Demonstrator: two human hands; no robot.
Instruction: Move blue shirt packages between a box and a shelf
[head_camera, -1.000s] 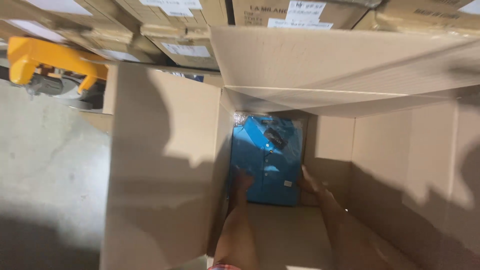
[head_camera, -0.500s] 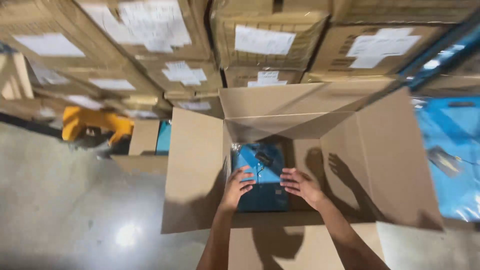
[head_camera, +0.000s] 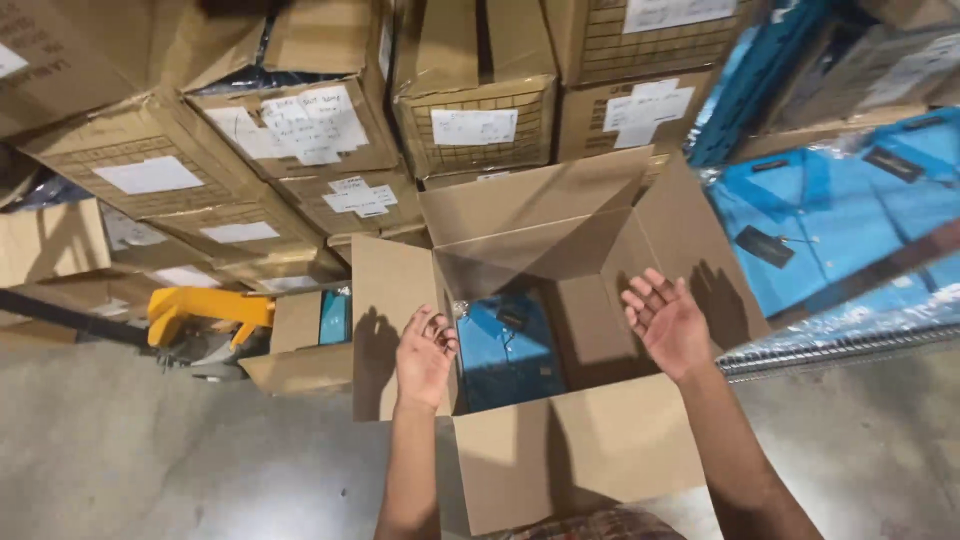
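Two bare hands hovered above an open cardboard box (head_camera: 560, 450) that stood on a grey concrete floor (head_camera: 120, 470), seen from overhead. The left hand (head_camera: 425, 355) hung over the box's left edge with its fingers loosely curled and grasping nothing. The right hand (head_camera: 667, 322) was held over the box's right side, palm turned up, fingers spread and released, also holding nothing. Neither hand touched the box or its contents.

Deep inside the box, against its left half, lay a folded blue shirt in clear plastic wrap (head_camera: 508, 350) with a small dark tag near its collar. It sat well below both hands.

To the right, more blue shirts in plastic (head_camera: 830, 220) lay on a wire shelf (head_camera: 850, 345). Behind the box rose a wall of stacked cardboard cartons (head_camera: 470, 100) bearing white paper labels. To the left, a yellow pallet jack (head_camera: 205, 315) rested on the floor beside a smaller open carton (head_camera: 300, 355).
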